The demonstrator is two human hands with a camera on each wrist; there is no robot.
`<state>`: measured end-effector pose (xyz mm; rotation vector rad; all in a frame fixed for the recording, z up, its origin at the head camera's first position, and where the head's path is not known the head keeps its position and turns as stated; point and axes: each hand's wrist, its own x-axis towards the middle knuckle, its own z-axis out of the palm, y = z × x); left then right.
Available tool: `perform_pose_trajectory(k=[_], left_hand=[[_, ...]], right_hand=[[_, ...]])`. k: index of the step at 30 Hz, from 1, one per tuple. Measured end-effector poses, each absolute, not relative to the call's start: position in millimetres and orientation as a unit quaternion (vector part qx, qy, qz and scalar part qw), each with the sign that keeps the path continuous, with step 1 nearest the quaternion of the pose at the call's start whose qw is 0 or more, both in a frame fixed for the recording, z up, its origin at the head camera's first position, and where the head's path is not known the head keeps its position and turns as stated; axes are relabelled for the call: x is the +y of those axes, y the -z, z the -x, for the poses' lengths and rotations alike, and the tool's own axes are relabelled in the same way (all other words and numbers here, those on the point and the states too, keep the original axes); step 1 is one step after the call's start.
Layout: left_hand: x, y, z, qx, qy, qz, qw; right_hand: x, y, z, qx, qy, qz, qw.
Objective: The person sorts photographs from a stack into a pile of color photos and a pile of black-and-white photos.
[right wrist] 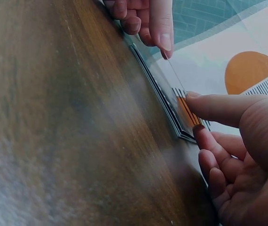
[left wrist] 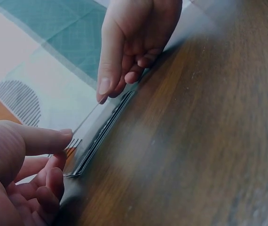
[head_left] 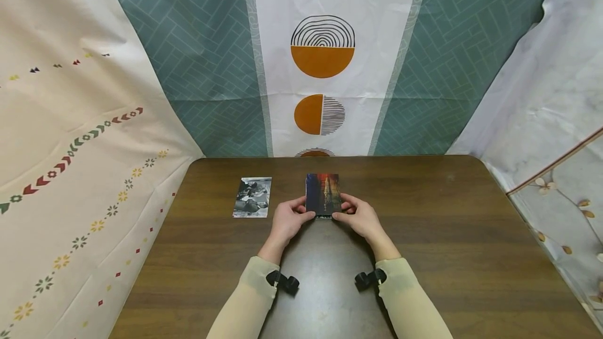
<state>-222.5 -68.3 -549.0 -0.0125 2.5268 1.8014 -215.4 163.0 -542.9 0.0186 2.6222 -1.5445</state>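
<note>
With both hands I grip a thin rectangular card printed in dark blue, red and orange (head_left: 323, 192). My left hand (head_left: 288, 219) pinches it by one side near the lower corner, and my right hand (head_left: 363, 219) mirrors that on the other side; thumbs are on the near edge, the other fingers curled in loosely. Holding only the margins seems meant to leave the picture uncovered and the card level from side to side. In the wrist views, its near edge is raised clear of a neat, dark-edged stack of flat cards (left wrist: 105, 133), which lies squarely beneath on the brown wood-grain surface (head_left: 447, 224). I cannot tell whether the far edge touches that stack. A black-and-white photo-printed card (head_left: 253, 198) lies flat off to my left, well apart from the stack, probably so that the two places do not mix.
</note>
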Motion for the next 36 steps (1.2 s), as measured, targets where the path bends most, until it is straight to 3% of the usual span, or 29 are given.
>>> perform_pose_trajectory(k=[36], left_hand=[[-50, 541, 215, 0.807, -0.590, -0.023, -0.009]], right_hand=[[177, 532, 212, 0.837, 0.542, -0.017, 0.071]])
